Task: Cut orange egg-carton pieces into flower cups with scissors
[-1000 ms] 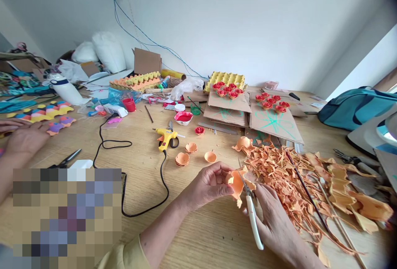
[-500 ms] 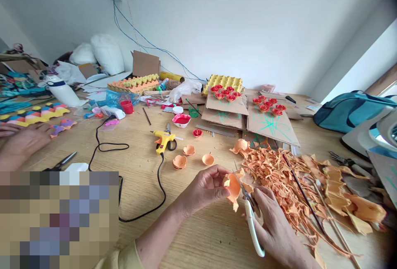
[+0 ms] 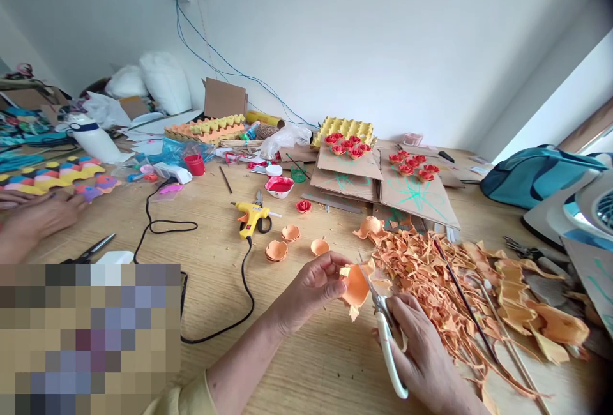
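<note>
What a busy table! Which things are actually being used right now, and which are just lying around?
In use: left hand holding the orange carton cup; right hand holding the white-handled scissors against it; orange offcuts piled beside.
Lying about: yellow glue gun, black scissors, red cup, red flowers, blue bag.

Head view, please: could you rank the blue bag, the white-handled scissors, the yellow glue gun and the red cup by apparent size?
1. blue bag, clearly largest.
2. white-handled scissors, though nearest the camera, so this place is unsure.
3. yellow glue gun.
4. red cup, smallest, and farther off.
</note>
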### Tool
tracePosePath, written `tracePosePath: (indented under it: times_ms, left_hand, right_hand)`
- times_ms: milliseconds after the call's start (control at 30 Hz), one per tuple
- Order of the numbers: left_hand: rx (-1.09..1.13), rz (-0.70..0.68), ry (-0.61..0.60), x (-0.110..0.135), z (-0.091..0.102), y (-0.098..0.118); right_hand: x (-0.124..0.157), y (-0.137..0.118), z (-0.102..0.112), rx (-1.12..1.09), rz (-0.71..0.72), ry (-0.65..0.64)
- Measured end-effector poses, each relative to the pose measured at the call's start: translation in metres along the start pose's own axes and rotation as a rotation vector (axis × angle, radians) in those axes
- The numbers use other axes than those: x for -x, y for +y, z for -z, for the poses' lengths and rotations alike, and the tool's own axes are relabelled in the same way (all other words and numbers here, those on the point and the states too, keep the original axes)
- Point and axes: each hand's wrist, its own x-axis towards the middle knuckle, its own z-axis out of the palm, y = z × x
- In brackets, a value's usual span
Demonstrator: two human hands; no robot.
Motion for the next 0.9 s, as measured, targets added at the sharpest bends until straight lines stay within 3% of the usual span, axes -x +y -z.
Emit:
tracePosePath:
  times_ms: [333,667,900]
  left_hand:
    - [-0.054,0.039,-0.113,-0.002,0.006,0.005]
    - [-0.076,0.086,-0.038,0.000,0.004,0.010]
    - [0.015,0.190,0.029,0.001,0.001,0.016]
  right_hand:
    - [0.001,0.007,-0.007,0.042,-0.003,0.000]
    - [-0.001,0.002,-0.005,-0.001,0.015,-0.009]
    - [0.000,-0.001,-0.010,0.002,-0.007,0.002]
